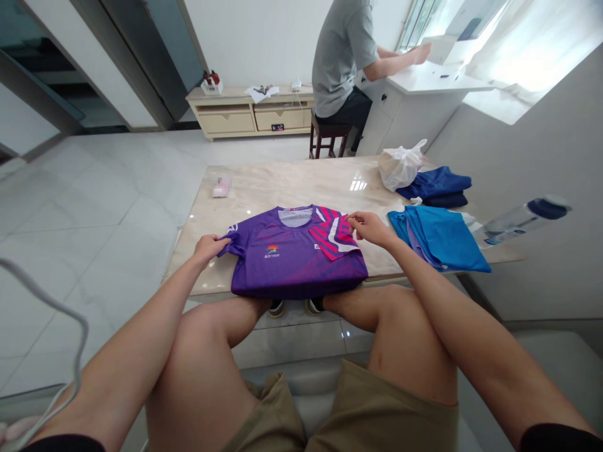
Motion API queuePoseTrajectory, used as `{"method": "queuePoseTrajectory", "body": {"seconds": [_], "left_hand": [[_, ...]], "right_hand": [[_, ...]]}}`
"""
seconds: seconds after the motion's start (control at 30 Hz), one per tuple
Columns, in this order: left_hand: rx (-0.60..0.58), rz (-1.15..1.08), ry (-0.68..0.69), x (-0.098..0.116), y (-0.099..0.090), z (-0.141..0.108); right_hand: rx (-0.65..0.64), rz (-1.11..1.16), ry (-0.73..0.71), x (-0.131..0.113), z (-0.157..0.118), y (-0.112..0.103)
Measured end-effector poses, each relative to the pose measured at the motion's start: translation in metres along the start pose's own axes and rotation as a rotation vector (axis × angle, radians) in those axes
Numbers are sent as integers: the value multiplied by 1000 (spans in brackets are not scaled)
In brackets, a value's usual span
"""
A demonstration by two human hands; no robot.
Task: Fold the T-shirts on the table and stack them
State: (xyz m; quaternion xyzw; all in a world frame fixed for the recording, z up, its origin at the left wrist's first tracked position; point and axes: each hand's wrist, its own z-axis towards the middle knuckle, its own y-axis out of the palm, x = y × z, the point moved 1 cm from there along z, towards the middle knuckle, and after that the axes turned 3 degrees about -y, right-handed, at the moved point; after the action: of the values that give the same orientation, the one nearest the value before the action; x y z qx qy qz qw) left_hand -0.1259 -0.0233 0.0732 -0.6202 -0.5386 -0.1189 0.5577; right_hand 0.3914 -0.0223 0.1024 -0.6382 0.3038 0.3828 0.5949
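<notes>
**Purple shirt (282,270) on the table: one sleeve in, the other out**

In the head view, the purple shirt lies front up along the near edge of the table (264,179), its collar pointing away from the person. The pink sleeve (327,242) is turned inward and lies across the right of the chest. The purple sleeve (239,243) sticks out to the left, with its end pinched between the thumb and fingers of the left hand (207,248). The right hand (372,229) has its fingertips drawn together at the upper edge of the pink sleeve; whether they grip cloth, I cannot tell.

The folding looks partly done: one side is in, while the other sleeve and the full width of the chest are spread out. Whether the bottom is tucked under or hangs over the edge is unclear.

To the right lie light blue clothes (443,235), folded in a pile, and dark blue clothes (438,186) beside a white plastic bag (400,166). A clear bottle (513,223) stands beyond the light blue pile.
</notes>
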Motion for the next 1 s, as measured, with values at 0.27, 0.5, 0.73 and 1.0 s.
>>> {"method": "queuePoseTrajectory", "body": {"seconds": [0.27, 0.5, 0.73, 1.0], "left_hand": [[123, 36, 101, 36, 28, -7], [-258, 65, 387, 66, 56, -37], [-409, 536, 745, 23, 69, -26], [-403, 867, 834, -20, 95, -16]], "right_hand": [[-2, -12, 42, 8, -7, -5], [-30, -66, 83, 15, -12, -5], [-77, -269, 53, 25, -6, 0], [-317, -644, -357, 38, 4, 54]]}}
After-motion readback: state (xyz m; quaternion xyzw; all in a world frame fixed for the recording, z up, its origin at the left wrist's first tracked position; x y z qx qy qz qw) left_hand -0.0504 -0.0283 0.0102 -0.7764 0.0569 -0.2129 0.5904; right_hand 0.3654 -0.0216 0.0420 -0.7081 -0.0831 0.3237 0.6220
